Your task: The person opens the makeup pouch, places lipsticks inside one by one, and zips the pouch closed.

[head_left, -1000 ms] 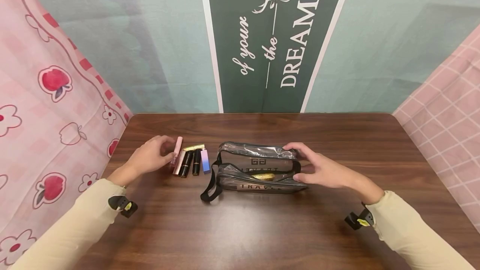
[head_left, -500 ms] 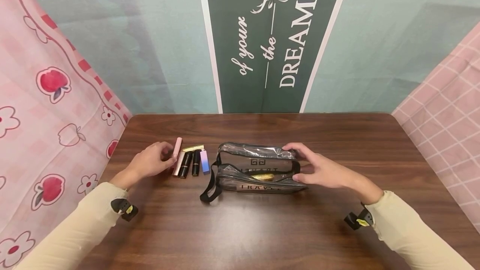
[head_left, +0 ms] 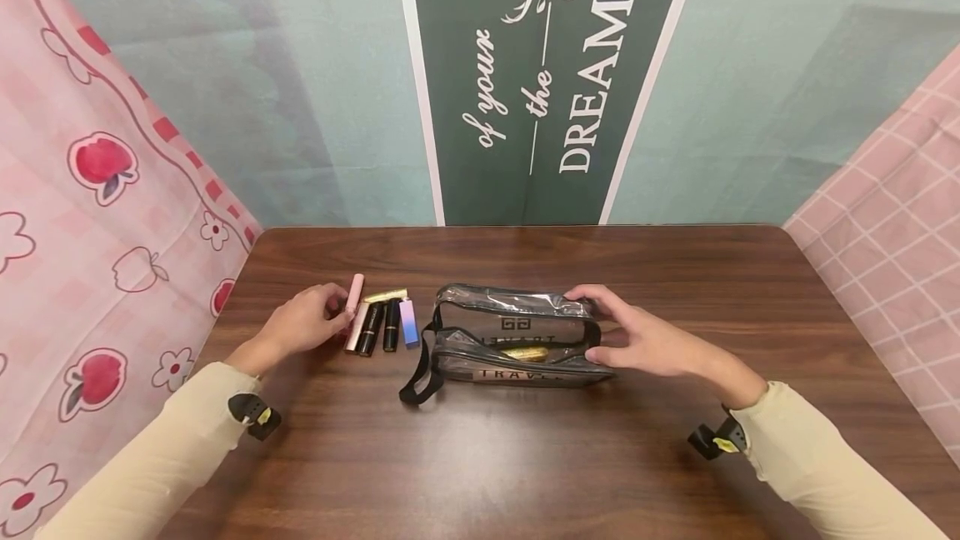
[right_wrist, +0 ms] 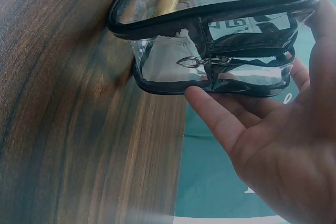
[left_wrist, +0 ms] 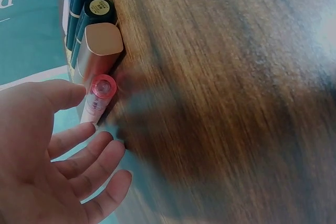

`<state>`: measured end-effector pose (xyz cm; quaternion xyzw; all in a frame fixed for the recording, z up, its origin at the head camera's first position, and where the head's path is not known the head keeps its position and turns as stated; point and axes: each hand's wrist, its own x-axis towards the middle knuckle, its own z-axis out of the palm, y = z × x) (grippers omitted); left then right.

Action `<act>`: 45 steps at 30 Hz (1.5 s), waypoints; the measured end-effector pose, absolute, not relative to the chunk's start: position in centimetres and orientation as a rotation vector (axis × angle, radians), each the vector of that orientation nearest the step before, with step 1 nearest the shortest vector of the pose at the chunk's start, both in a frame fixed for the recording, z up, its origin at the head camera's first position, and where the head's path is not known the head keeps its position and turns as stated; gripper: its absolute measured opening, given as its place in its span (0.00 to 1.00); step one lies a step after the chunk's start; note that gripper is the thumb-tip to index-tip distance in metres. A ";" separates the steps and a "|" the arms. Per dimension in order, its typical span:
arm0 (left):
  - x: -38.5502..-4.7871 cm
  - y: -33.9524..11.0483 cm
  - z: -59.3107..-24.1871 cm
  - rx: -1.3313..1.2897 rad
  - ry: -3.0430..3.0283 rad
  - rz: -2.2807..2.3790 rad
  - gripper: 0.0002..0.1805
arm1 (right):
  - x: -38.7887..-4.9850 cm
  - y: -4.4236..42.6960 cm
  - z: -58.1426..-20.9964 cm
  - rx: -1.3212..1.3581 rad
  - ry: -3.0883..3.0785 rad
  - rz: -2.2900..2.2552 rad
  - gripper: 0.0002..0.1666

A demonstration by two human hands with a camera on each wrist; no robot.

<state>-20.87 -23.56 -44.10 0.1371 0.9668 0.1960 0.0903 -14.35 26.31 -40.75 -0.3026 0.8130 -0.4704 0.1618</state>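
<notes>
Thumb and index finger of my left hand [head_left: 303, 322] pinch a pink lip gloss tube [head_left: 355, 293] at the left end of a row of lipsticks. Its clear, pinkish end [left_wrist: 103, 86] faces the left wrist camera; the other fingers are loosely bent. Beside it lie a rose-gold lipstick [left_wrist: 102, 43], two black lipsticks [head_left: 371, 330] and a pink-to-blue tube [head_left: 408, 323]. My right hand [head_left: 648, 340] holds the right end of a clear toiletry bag [head_left: 513, 300] with black trim, thumb and fingers at its edges. The bag's mouth gapes, and a gold tube [head_left: 525, 353] lies inside.
A gold tube [head_left: 386, 296] lies crosswise behind the lipsticks. The bag's black strap [head_left: 422, 388] loops onto the brown wooden table [head_left: 480, 473]. A metal zipper pull [right_wrist: 190, 62] hangs at the bag's end. Printed curtains stand behind the table and at both sides.
My left hand has come in slightly lower and closer on the pink lip gloss tube, which has shifted a little. The right hand and the bag have stayed put.
</notes>
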 end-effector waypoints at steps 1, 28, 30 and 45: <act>-20.9 -23.5 -44.1 0.407 2.874 0.586 0.19 | -14.3 26.3 -40.7 -0.863 2.322 -1.341 0.44; -21.7 -24.0 -44.7 0.451 2.876 0.696 0.11 | -14.4 26.4 -40.7 -0.865 2.326 -1.334 0.43; -21.8 -24.0 -44.7 0.464 2.876 0.705 0.10 | -14.4 26.4 -40.8 -0.866 2.329 -1.332 0.43; -21.8 -23.6 -44.7 0.408 2.878 0.678 0.08 | -14.4 26.4 -40.8 -0.881 2.305 -1.357 0.43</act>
